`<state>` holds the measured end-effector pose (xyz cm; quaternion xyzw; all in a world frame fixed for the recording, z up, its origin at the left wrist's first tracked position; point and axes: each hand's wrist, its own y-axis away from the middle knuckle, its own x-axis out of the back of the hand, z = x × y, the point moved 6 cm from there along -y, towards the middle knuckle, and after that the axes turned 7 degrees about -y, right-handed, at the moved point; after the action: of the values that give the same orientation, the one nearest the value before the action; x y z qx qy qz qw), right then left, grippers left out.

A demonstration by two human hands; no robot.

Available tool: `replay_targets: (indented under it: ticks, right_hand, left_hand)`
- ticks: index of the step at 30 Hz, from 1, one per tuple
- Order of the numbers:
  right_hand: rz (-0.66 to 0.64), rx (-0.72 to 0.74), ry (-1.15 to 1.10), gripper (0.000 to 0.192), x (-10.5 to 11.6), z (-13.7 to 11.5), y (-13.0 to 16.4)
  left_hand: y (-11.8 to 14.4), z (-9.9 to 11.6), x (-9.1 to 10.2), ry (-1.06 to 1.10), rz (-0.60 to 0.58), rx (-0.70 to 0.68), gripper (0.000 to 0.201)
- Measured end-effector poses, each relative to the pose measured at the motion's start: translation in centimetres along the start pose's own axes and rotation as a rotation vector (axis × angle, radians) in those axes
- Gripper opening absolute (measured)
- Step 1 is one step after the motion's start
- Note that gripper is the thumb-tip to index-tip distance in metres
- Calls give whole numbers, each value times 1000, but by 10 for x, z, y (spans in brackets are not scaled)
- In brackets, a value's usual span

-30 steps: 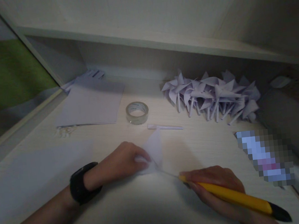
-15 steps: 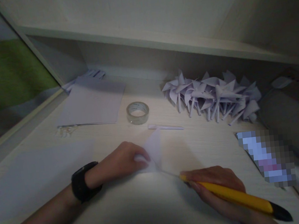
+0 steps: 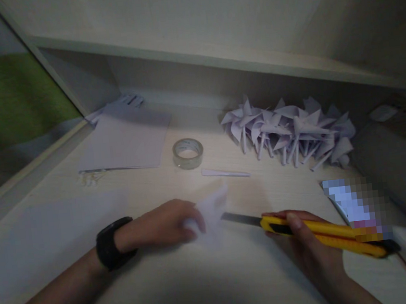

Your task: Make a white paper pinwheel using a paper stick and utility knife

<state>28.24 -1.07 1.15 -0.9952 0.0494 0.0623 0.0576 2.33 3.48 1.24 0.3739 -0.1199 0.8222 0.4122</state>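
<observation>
My left hand, with a black band on the wrist, is closed on a white paper piece that is blurred by motion. In my right hand is a yellow utility knife, its blade pointing left with the tip close to the paper; I cannot tell whether they touch. Just beyond the paper lies a rolled paper stick. A roll of clear tape stands farther back, left of the stick.
Several paper pinwheels lie in a row at the back right. White sheets are stacked at the back left, and another sheet lies nearer. A phone with a blurred-out screen is on the right. A shelf overhangs the desk.
My right hand has turned the knife, now showing its flat side and full blade, and raised it slightly to the right. The paper in my left hand has shifted and tilted.
</observation>
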Motion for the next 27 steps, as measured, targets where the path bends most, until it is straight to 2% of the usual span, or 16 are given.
replay_targets:
  ticks: [2,5,7,11,13,15,17,20,24,27]
  right_hand:
    - [62,-60,-121,16,-1,4,-2]
    - [83,-114,-202,16,-4,9,-5]
    - [100,-135,-220,17,-3,12,-5]
    - [130,-117,-221,17,1,15,-7]
    - [150,-83,-224,16,3,14,-9]
    - [189,-66,-244,15,5,13,-10]
    - [217,-69,-264,14,7,12,-11]
    - [242,-71,-277,16,7,12,-11]
    - [242,-81,-284,19,6,13,-11]
    - [263,-74,-284,20,5,11,-11]
  left_hand:
    - [4,9,1,15,-100,-33,18]
    - [11,20,5,24,-257,-75,24]
    - [14,25,11,-17,-283,-85,27]
    - [10,26,18,-185,-162,-20,21]
    - [4,27,12,-287,-45,29,17]
    - [-1,28,0,-398,54,117,27]
    - [-6,33,-18,-473,48,151,38]
    - [-9,40,-36,-537,15,170,31]
    - [-9,41,-45,-495,-46,120,20]
    - [-6,40,-44,-463,-28,94,19]
